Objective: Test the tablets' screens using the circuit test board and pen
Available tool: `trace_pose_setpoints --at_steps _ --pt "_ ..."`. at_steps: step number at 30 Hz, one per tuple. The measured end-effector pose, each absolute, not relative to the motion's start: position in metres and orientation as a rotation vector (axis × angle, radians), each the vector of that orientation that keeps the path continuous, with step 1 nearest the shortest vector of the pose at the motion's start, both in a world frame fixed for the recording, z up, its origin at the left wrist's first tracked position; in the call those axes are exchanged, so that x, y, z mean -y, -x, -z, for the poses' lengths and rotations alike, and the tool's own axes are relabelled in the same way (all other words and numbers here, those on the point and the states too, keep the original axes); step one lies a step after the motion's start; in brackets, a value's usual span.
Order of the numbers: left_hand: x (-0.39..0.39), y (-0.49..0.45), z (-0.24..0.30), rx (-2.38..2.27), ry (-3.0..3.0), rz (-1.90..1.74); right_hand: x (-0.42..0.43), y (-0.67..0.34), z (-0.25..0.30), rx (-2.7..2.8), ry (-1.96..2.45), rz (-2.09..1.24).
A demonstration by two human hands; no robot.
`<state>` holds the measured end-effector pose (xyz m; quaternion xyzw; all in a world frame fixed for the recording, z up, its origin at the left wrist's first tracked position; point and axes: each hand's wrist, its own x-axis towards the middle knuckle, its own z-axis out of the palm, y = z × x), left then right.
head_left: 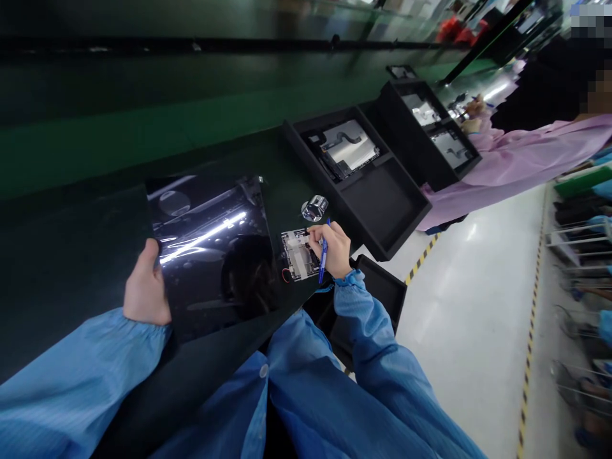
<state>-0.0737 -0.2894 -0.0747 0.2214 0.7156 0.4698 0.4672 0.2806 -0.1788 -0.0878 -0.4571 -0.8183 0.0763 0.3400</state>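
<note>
My left hand (147, 285) grips the lower edge of a glossy black panel (210, 255), which reflects the overhead lights and is tilted up off the bench. My right hand (331, 248) is shut on a blue pen (323, 255), its tip hidden behind the fingers. The hand rests at the edge of a small circuit board (297, 255) with pale labels and a thin red-and-black wire loop. Just above that hand lies a shiny chrome cylindrical object (314, 208), apart from the fingers.
Black compartment trays (363, 185) holding metal-backed assemblies with ribbon cables line the dark green bench mat (296, 159). A black bin (382, 287) sits below my right forearm. A co-worker in a pink smock (516, 169) stands at right. Yellow-and-black tape (421, 258) marks the floor.
</note>
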Motion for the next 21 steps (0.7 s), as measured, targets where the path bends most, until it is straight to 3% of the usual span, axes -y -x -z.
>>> trace_pose_setpoints --at_steps 6,11,15,21 --pt "0.287 0.032 0.082 -2.039 -0.593 -1.326 0.179 -0.280 0.089 2.169 1.213 -0.201" --pt "0.284 0.031 0.069 -2.062 -0.569 -1.221 0.177 -0.282 0.088 2.075 1.225 -0.118" --pt "0.280 0.024 0.051 -1.815 -0.299 -1.215 0.185 -0.271 0.080 1.877 1.293 -0.073" --pt "0.276 0.014 0.035 -1.244 0.061 -1.107 0.218 -0.219 0.055 1.835 1.077 -0.867"
